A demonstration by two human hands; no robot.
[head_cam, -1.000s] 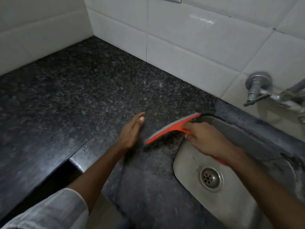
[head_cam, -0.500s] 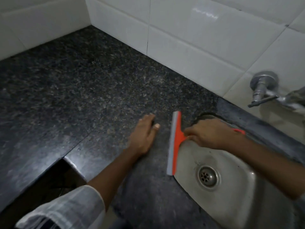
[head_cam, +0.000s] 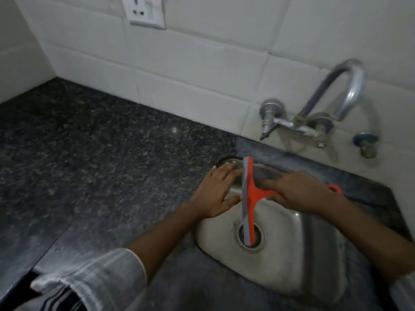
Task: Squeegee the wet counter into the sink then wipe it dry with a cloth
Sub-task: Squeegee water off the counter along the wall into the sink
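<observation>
An orange squeegee (head_cam: 249, 198) with a grey rubber blade hangs over the steel sink (head_cam: 280, 265), its blade running from the sink's back rim down over the drain. My right hand (head_cam: 301, 194) is closed around its handle above the basin. My left hand (head_cam: 216, 191) lies flat with fingers spread on the sink's left rim, fingertips touching the grey blade edge. The dark speckled granite counter (head_cam: 89, 164) stretches to the left. No cloth is in view.
A chrome wall tap (head_cam: 336, 102) arches over the sink's back, with a small valve (head_cam: 365, 144) to its right. White tiled walls enclose the counter on the back and left. A socket (head_cam: 147, 12) sits high on the wall. The counter's front edge steps in at lower left.
The squeegee has moved right, off the counter edge and over the basin. My left hand followed it to the sink's rim. The view tilted up, showing the tap and socket.
</observation>
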